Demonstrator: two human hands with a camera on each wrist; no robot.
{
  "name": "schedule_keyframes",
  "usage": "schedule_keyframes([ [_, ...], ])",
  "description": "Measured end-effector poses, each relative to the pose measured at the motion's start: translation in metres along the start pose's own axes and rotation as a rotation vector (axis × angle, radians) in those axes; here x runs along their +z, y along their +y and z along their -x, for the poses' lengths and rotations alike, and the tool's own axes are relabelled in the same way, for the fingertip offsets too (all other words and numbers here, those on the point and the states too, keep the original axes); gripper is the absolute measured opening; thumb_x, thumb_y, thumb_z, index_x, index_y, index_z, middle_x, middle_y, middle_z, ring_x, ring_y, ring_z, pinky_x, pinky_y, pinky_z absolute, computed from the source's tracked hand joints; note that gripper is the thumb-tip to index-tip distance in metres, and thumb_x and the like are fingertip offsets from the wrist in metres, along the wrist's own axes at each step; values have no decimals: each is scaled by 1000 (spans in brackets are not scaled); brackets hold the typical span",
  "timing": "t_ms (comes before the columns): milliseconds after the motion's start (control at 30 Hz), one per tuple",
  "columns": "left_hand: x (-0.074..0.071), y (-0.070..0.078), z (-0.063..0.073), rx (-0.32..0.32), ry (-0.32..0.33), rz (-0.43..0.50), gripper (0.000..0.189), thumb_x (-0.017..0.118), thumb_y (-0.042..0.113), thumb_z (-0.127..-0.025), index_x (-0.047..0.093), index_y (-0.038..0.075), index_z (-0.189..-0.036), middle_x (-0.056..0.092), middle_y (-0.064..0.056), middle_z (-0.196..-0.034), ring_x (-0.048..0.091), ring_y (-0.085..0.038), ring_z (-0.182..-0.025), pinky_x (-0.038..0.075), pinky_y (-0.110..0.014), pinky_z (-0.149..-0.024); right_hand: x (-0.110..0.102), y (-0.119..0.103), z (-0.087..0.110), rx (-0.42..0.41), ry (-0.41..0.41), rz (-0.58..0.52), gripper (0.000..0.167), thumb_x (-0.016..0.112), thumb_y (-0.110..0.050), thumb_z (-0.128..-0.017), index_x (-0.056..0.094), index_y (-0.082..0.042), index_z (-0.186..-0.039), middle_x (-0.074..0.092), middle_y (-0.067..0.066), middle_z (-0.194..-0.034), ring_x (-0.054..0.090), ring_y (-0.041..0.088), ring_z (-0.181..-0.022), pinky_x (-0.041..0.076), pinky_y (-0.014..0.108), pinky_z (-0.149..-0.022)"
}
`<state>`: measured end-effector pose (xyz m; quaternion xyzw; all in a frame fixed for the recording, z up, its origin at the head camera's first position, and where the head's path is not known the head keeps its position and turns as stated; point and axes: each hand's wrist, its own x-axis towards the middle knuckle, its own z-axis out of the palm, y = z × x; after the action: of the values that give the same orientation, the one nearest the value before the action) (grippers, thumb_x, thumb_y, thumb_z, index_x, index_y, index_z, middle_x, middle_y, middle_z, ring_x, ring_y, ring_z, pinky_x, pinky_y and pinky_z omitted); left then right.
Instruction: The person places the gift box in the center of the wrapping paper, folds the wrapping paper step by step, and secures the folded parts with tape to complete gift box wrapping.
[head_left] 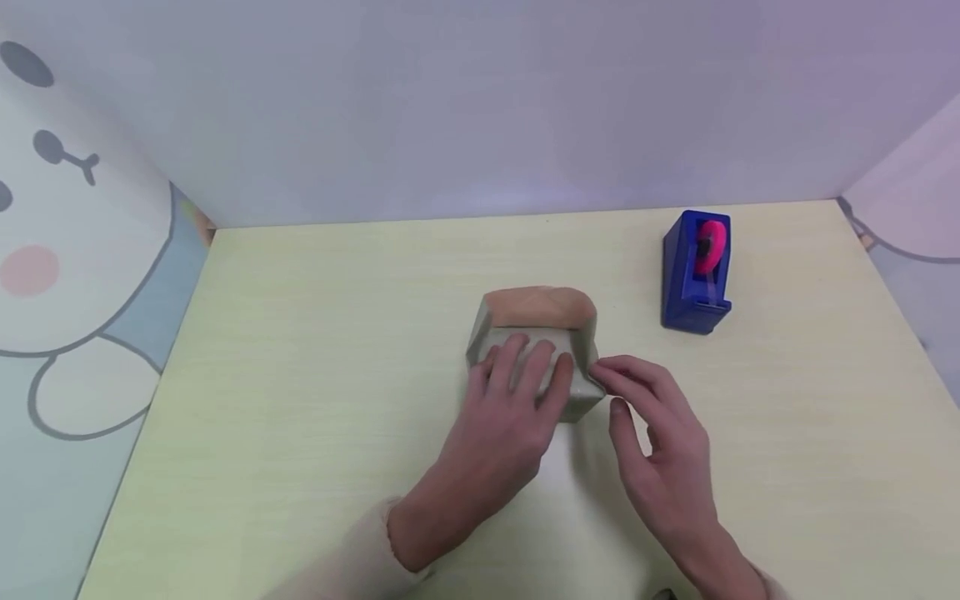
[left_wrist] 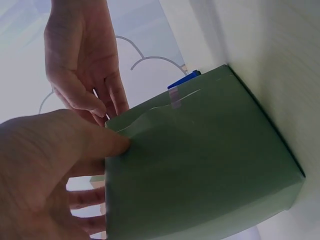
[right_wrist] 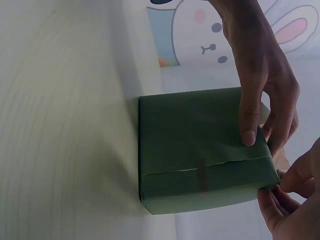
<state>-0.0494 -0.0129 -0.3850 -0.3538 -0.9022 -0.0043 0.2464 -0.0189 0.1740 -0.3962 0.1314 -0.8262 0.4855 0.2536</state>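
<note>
A box wrapped in green paper (right_wrist: 200,130) stands on the table between my hands, a tan flap or panel (head_left: 540,308) showing at its far top edge. Clear tape (left_wrist: 174,97) crosses a paper seam on its near side. My left hand (head_left: 506,429) grips the box's top edge, fingers spread over the top and thumb against the near side. At the top right corner, my right hand (head_left: 667,450) pinches the edge of the green wrapping paper (head_left: 588,387) between thumb and fingers. Part of the top is hidden under the left fingers.
A blue tape dispenser (head_left: 686,283) with a pink-cored roll stands at the back right of the pale wooden table (head_left: 300,333). A plain wall (head_left: 487,108) rises behind the table. Rabbit-patterned panels (head_left: 82,250) flank it. A small dark object (head_left: 663,594) shows at the bottom edge.
</note>
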Motion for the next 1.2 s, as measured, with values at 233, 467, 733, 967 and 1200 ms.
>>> schedule_keyframes([
  [233, -4, -4, 1, 33, 17, 42, 45, 56, 8, -91, 63, 7, -136, 65, -6, -121, 62, -31, -117, 57, -52, -99, 3, -2, 2, -55, -7, 20, 47, 49, 21, -86, 75, 3, -121, 65, 20, -120, 62, 6, -108, 48, 7, -89],
  [467, -3, -7, 2, 74, 79, 52, 63, 63, 9, -87, 55, 27, -147, 65, -8, -111, 66, -34, -113, 57, -55, -97, 1, 3, 9, -37, 53, -131, 46, 43, 27, -87, 67, 14, -123, 73, 18, -120, 71, 8, -114, 55, 18, -97],
  [733, -3, -5, 2, 79, 83, 52, 56, 58, 6, -87, 61, 28, -137, 66, -8, -115, 68, -36, -115, 57, -58, -97, 5, 6, 23, 26, 62, -258, 57, 34, 32, -83, 59, 19, -133, 68, 21, -135, 70, 13, -121, 57, 24, -97],
  [967, -1, -5, 3, 87, 89, 58, 59, 58, 7, -88, 56, 25, -145, 66, -7, -114, 68, -35, -114, 57, -58, -98, 11, 2, 31, -127, 24, 79, 60, 41, 18, -84, 58, 10, -140, 62, 25, -144, 58, 14, -136, 44, 16, -111],
  [1200, -3, -4, 2, 93, 55, 20, 62, 57, 9, -90, 54, 23, -150, 67, -5, -117, 67, -35, -116, 56, -57, -100, 8, -1, 23, -300, 2, 352, 51, 36, 8, -91, 63, 12, -134, 65, 28, -137, 61, 43, -121, 34, 21, -122],
])
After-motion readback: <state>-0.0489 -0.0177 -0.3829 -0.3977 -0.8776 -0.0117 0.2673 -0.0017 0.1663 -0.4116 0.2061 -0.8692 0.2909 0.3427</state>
